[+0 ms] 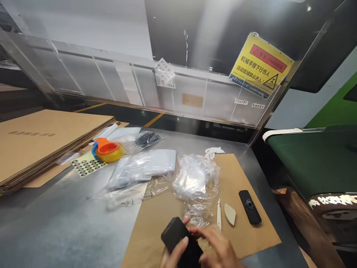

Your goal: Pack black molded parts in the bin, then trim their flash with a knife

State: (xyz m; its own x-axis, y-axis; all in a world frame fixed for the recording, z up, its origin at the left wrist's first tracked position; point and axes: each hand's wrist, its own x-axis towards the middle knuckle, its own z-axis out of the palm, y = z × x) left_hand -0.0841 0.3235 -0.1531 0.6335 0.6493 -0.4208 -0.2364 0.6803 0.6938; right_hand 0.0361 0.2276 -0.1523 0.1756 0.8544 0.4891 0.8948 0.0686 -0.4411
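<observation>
The black case point(174, 231) is in the left hand point(175, 257), above the cardboard sheet point(150, 227) on the tabletop point(69, 230). The left hand is clamped on the case, thumb across its upper face. The long axis of the case runs from upper left to lower right. The right hand point(219, 245) is at its right side, fingers bent; whether they pinch anything cannot be determined. The picture's lower edge cuts off the near end of the case.
</observation>
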